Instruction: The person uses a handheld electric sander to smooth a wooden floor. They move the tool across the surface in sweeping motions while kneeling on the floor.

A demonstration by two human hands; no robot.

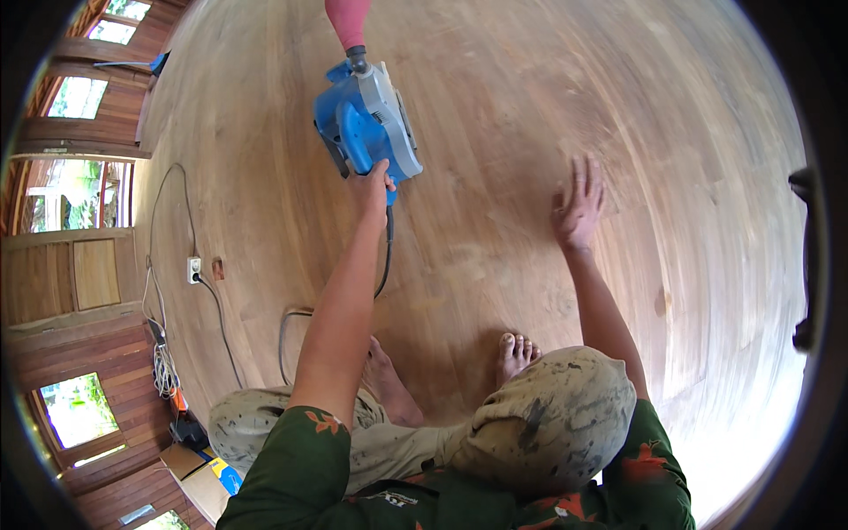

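Observation:
My left hand (374, 182) grips the rear handle of a blue and grey power sander (362, 124) on the pale brown wooden floor (477, 221). A pink dust bag (347, 19) rises from the sander's far end, and its dark cord (389, 247) trails back beside my left forearm. My right hand (580, 199) lies palm down on the boards to the right of the tool, fingers stretched out and holding nothing. My bare feet are below, near my bent knees in stained khaki trousers.
A white extension socket (194, 270) with a plug and loops of cable (165, 371) lie at the left. Beyond them are wooden walls with windows, a cardboard box (190, 481) at the lower left, and a blue-headed long-handled tool (157, 64) near the upper left wall.

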